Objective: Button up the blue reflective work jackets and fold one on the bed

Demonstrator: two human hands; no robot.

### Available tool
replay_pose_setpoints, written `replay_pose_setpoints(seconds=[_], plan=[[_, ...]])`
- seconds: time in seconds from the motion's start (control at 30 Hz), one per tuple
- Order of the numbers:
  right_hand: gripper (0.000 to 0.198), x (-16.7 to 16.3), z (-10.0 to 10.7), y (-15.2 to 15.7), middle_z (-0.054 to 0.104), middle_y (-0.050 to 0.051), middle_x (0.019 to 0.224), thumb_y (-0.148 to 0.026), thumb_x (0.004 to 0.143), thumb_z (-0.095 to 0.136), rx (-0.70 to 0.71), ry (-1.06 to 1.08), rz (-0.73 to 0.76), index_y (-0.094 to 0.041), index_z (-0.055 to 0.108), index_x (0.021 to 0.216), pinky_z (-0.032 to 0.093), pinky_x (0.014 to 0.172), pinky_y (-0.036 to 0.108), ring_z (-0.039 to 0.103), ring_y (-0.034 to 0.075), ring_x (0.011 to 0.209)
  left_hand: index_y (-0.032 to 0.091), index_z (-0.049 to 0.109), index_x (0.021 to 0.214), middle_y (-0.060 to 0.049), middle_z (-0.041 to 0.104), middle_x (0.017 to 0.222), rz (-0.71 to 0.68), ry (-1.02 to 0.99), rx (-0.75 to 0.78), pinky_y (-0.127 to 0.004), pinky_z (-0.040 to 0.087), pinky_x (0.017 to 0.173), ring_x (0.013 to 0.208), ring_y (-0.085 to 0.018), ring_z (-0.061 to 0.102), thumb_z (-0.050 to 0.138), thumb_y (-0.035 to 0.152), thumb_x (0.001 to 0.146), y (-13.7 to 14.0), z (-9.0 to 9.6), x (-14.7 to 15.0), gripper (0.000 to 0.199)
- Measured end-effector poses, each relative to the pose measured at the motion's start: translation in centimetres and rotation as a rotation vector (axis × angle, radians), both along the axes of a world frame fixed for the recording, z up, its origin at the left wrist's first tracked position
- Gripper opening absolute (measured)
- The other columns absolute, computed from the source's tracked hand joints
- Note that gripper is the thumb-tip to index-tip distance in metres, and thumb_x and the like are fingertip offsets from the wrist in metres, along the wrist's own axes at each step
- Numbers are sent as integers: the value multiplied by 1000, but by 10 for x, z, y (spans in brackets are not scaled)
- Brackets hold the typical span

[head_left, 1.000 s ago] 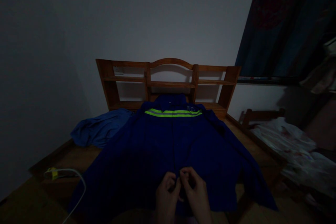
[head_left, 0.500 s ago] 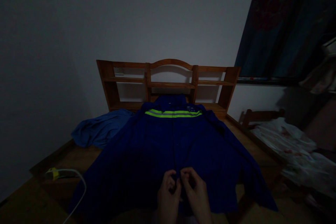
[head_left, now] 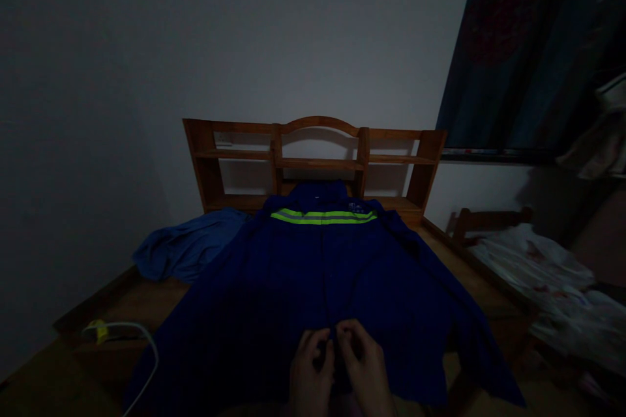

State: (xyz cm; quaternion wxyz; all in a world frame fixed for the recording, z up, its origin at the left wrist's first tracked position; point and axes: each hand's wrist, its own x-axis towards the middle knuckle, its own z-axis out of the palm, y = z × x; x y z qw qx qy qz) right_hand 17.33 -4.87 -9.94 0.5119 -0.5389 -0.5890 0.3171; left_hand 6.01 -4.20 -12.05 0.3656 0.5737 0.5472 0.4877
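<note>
A dark blue work jacket (head_left: 293, 267) lies spread front side up, collar toward the wall, with a yellow-green reflective band (head_left: 325, 217) across its chest. My left hand (head_left: 313, 365) is closed in a pinch on the jacket's front edge near the hem. Close beside it on the right, my right hand (head_left: 362, 358) pinches the same front opening, thumb and forefinger together. The fingertips of both hands nearly meet. Whether a button or zip sits between them is too dark to make out.
The jacket covers a wooden desk (head_left: 151, 300) with a shelf unit (head_left: 320, 163) at its back. A blue cloth (head_left: 190, 244) lies crumpled at left, near a white cable (head_left: 154, 352) with a yellow tag. Plastic bags (head_left: 533, 254) lie on a chair at right.
The view has tilted up slightly, so everything sits a little lower. Both hands stay at the jacket's front opening, with only small finger shifts.
</note>
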Motion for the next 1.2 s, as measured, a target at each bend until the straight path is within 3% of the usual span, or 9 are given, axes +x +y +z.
replay_pose_setpoints(seconds=[0.17, 0.27, 0.5, 0.77, 1.2], plan=[[28, -1, -2, 0, 59, 0, 74, -42, 89, 44, -4, -13, 2, -18, 58, 88, 39, 64, 19, 55, 12, 69, 19, 68, 91, -7, 61, 88, 11, 47, 41, -26, 47, 67, 72, -17, 59, 50, 44, 81, 1, 3, -6, 32], [28, -2, -1, 0, 58, 0, 74, -42, 90, 43, 2, -23, 10, -18, 57, 88, 38, 63, 19, 54, 12, 69, 19, 68, 89, -7, 61, 86, -2, 20, 28, -24, 46, 62, 72, -17, 59, 52, 45, 80, 3, 0, -7, 32], [29, -1, -5, 2, 56, -1, 70, -43, 90, 42, -15, -16, 1, -18, 57, 88, 36, 59, 19, 52, 12, 65, 17, 60, 85, -6, 55, 84, -64, -2, 50, -25, 47, 65, 74, -17, 57, 46, 42, 85, 4, -10, -5, 29], [30, 0, -2, 2, 56, -1, 70, -44, 89, 42, -16, -54, -5, -18, 58, 86, 36, 60, 19, 51, 12, 65, 17, 56, 78, -4, 55, 80, -69, 170, 57, -28, 44, 71, 76, -17, 55, 48, 35, 83, 4, -4, -12, 20], [31, -2, -1, 0, 56, -1, 69, -45, 89, 42, -31, -38, -24, -18, 58, 89, 37, 59, 19, 52, 12, 64, 17, 56, 74, -6, 54, 79, -48, 154, 59, -27, 45, 66, 73, -17, 54, 42, 42, 85, 2, -3, -7, 31]])
